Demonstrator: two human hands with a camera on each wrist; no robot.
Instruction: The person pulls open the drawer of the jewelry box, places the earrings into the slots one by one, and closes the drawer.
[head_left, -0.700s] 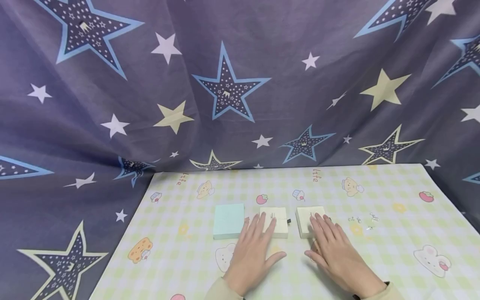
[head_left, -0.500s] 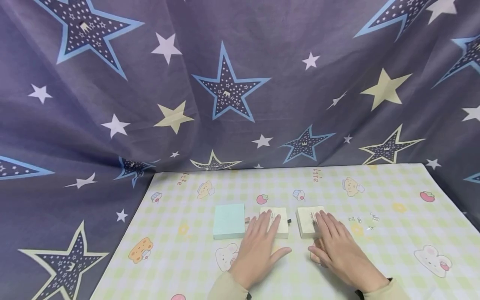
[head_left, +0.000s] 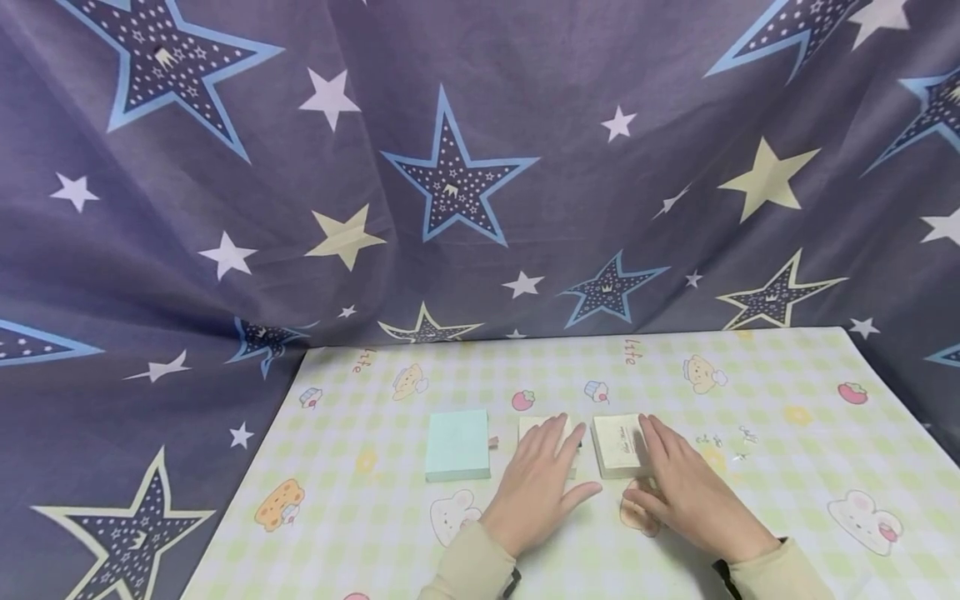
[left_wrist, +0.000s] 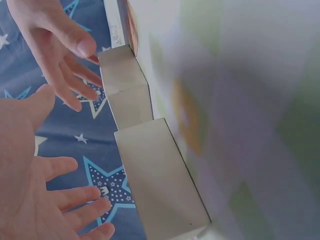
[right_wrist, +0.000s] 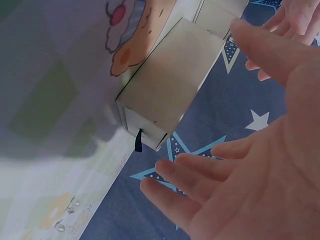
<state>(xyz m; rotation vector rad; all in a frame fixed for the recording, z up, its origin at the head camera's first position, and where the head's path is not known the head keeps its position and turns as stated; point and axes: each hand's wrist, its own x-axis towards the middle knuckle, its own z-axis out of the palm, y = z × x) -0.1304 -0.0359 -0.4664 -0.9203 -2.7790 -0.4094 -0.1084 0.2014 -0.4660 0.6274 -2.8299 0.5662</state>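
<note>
In the head view my left hand (head_left: pixel 536 483) is over the middle cream box (head_left: pixel 530 427), hiding much of it, with fingers straight and thumb spread. A second cream box (head_left: pixel 618 446) with dark print on its lid lies to the right. My right hand (head_left: pixel 690 496) overlaps that box's right edge, fingers extended. The left wrist view shows a gap between the left hand (left_wrist: pixel 65 190) and the nearer box (left_wrist: pixel 160 175). From the right wrist, a black ribbon tab (right_wrist: pixel 139 141) sticks out of the box end (right_wrist: pixel 142 125), below the right hand's (right_wrist: pixel 245 170) spread fingers.
A mint-green box (head_left: pixel 457 446) lies left of the cream ones, a small pinkish tab (head_left: pixel 492 442) at its right side. Several small silvery pieces (head_left: pixel 742 437) lie on the patterned tablecloth (head_left: pixel 360 533) at right. A starry curtain (head_left: pixel 570 192) hangs behind the table.
My left hand has slid right across the middle box, uncovering the pinkish tab. My right hand has shifted slightly right, baring more of the right box's printed lid. The boxes stay in place.
</note>
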